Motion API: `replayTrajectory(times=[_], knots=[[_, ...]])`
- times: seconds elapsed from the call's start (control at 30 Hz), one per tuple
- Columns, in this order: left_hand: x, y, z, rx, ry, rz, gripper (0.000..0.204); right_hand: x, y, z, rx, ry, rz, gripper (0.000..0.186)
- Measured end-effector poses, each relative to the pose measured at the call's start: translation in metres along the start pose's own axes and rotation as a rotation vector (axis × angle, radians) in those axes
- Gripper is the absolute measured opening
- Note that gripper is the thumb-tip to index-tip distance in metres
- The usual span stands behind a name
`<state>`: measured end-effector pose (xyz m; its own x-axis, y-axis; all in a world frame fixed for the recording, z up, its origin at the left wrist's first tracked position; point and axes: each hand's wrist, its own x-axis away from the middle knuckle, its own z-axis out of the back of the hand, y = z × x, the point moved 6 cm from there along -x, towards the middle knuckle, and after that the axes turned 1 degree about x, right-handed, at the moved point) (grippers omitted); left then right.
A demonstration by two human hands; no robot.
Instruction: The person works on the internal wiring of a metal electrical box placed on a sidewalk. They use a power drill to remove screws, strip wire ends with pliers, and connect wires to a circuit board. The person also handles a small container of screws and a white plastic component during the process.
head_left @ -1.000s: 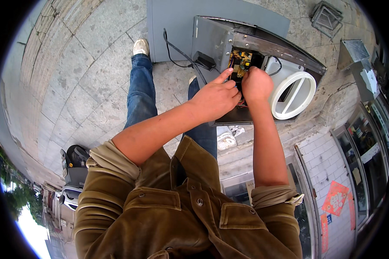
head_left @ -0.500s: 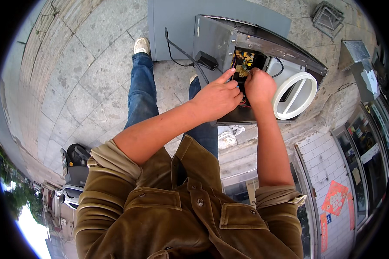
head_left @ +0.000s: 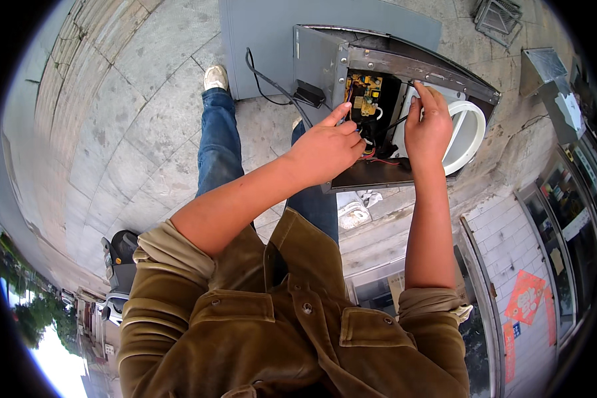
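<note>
A dark metal case (head_left: 315, 56) lies with its opening facing up, showing a yellow circuit board (head_left: 367, 99) and thin coloured wires (head_left: 371, 158). My left hand (head_left: 328, 151) rests at the opening's left edge. Its upper finger points along the rim, while the others curl inward over the wiring; what they grip is hidden. To the right, my right hand (head_left: 428, 126) is closed in a pinch on a black cable (head_left: 397, 123) that leads out of the opening. Behind that hand sits a white round ring with a crossbar (head_left: 469, 149).
A black power adapter (head_left: 310, 93) with a cord (head_left: 262, 74) lies left of the case. Under the case is a grey board (head_left: 255, 40). A metal grate (head_left: 497, 21) lies at the far right, near a metal box (head_left: 544, 69). My legs (head_left: 217, 142) stand close by.
My right hand has moved right, out of the opening and over the white part, drawing the black cable with it. My left hand stays at the opening's left edge, shifting slightly left with the view.
</note>
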<state>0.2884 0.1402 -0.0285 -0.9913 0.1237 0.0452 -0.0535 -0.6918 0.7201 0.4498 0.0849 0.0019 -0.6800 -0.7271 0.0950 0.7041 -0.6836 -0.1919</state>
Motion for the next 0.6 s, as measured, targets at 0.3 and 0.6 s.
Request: replayTrajectory(times=[0.3,0.6], knots=[[-0.003,0.003,-0.002,-0.093,-0.06,0.001,0.037,-0.009,0.018,-0.032,0.339,-0.299,0.212,0.017],[-0.009,0.005,-0.001,-0.125,-0.116,0.037,0.031,0.053,0.019,0.002,-0.029,-0.268,-0.05,0.014]])
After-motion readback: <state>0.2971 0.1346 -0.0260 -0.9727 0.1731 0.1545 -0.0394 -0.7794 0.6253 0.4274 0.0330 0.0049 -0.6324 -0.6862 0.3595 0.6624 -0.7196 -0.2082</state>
